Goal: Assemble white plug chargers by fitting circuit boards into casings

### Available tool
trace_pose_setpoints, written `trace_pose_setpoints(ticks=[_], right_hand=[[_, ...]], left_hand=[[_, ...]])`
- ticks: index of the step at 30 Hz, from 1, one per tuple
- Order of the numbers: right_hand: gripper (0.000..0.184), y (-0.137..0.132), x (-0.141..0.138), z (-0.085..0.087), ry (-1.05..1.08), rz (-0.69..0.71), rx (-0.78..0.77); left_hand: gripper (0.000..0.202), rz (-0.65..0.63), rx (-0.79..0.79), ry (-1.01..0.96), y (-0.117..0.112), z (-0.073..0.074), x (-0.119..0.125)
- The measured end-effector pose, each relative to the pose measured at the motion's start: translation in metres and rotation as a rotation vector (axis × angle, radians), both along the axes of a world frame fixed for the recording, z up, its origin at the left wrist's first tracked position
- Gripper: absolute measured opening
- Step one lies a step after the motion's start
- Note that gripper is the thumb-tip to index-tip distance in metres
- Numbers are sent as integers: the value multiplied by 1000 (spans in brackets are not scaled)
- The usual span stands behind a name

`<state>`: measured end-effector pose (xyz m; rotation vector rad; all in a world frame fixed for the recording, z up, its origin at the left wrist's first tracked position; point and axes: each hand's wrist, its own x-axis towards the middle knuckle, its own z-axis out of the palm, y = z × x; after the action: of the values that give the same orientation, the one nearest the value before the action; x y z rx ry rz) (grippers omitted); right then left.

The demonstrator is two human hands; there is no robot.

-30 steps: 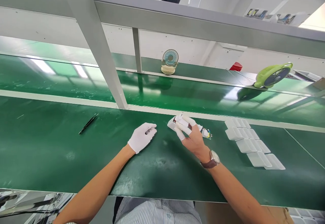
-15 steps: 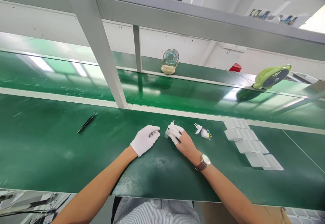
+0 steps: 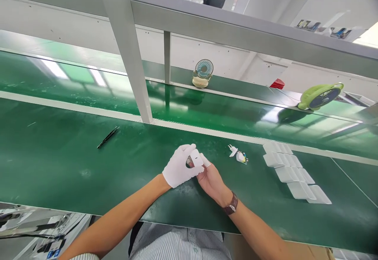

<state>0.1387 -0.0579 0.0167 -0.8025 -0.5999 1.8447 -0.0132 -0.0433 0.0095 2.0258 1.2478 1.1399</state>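
A small white charger (image 3: 196,158) is held up in front of me over the green bench. The face toward me is smooth and white, with one dark slot in it. My left hand (image 3: 180,165), in a white glove, grips it from the left between thumb and fingers. From the right and below, my right hand (image 3: 211,179) holds it too, with white finger covers on some fingertips. Its other fingertips are hidden behind the charger. On the bench to the right lie a white two-pin plug piece (image 3: 233,150) and an opened charger part (image 3: 241,157) with components showing.
Black tweezers (image 3: 108,137) lie on the left of the green bench (image 3: 53,161). Several clear plastic trays (image 3: 291,171) stretch along the right. A post (image 3: 126,51) rises beyond my hands. A small fan (image 3: 203,73) and a green fan (image 3: 320,96) stand farther back.
My left hand has moved right and closed on the charger. The right hand has rolled palm-up, turning the charger's slotted face toward me. The view has shifted slightly.
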Motion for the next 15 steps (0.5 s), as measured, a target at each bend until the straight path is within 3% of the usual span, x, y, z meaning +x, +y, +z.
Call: trace_pose_setpoints(ticks=[6, 15], right_hand=[[30, -3, -3, -5, 80, -14, -78], [21, -7, -6, 1, 111, -37, -103]], left_hand=[[82, -2, 36, -7, 2, -5, -5], [85, -17, -40, -13, 3, 0, -7]])
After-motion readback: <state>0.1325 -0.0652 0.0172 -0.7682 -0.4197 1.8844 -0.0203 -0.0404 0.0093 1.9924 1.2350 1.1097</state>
